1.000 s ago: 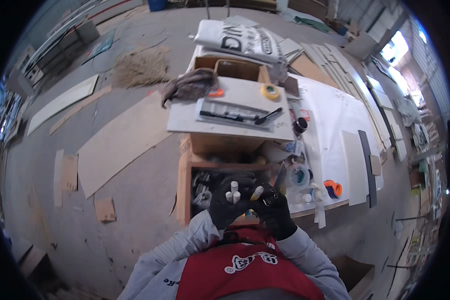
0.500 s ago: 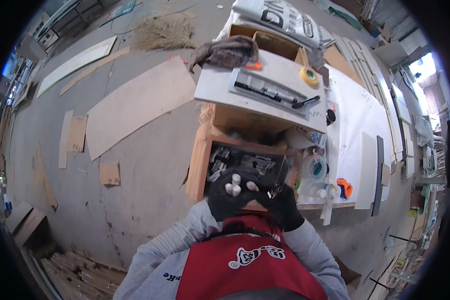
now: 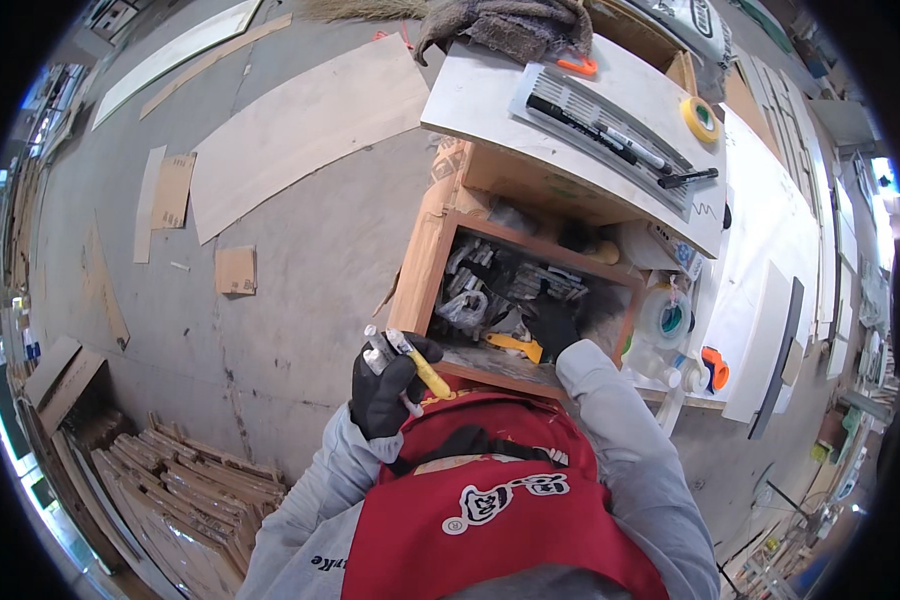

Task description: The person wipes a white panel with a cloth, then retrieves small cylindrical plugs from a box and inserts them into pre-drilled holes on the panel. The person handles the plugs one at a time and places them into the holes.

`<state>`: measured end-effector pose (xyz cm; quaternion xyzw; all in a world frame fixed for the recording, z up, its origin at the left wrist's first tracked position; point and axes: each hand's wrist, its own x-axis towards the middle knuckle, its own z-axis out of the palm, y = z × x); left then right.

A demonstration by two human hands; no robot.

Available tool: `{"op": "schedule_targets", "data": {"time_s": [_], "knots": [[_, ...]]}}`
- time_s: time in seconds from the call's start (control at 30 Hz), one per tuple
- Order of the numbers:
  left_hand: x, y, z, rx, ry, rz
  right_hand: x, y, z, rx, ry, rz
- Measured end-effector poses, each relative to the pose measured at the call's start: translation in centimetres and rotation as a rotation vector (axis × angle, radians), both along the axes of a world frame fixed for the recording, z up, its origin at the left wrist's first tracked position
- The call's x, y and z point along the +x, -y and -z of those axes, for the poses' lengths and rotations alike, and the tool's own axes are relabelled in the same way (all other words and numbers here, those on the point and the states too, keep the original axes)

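My left hand (image 3: pixel 382 398), in a black glove, is closed round several pen-like sticks left of the drawer. One is a marker with a yellow barrel (image 3: pixel 430 377) and a white end; the others look white or grey. In the open wooden drawer (image 3: pixel 439 272), my gloved right hand (image 3: pixel 552 325) reaches down among the contents. Its fingers are hidden against the dark interior. Beside it lie a yellow tool like a scraper (image 3: pixel 515 346), a clear plastic bag (image 3: pixel 463 310) and rows of pale pen-like sticks (image 3: pixel 558 282).
Above the drawer, a white board top (image 3: pixel 490 105) carries black markers, a yellow tape roll (image 3: pixel 700 119) and a brown cloth (image 3: pixel 510 28). At right are a clear tape roll (image 3: pixel 667 315) and an orange tool (image 3: pixel 715 369). Cardboard pieces (image 3: pixel 236 270) lie on the floor.
My hands have come apart. The left has moved left of the drawer with the sticks; the right has gone down into it. The view has shifted, showing more of the drawer's inside.
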<state>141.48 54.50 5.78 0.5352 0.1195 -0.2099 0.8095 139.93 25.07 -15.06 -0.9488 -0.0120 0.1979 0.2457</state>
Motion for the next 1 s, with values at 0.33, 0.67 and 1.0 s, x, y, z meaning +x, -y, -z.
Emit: {"op": "schedule_targets", "data": {"time_s": [0.33,0.67,1.0], "knots": [[-2.1,-1.8,1.2,-0.041,-0.134,-0.119,-0.6,0.7,1.8,0.05,-0.189,0.077],[-1.6,-2.4,2.5,-0.559,-0.18,-0.228,-1.7,3.3,0.7,0.129,-0.024,0.058],[-2.2,-2.0,2.1,-0.288,-0.144,-0.161,-1.1,1.8,5.4,-0.025,-0.304,-0.249]]}}
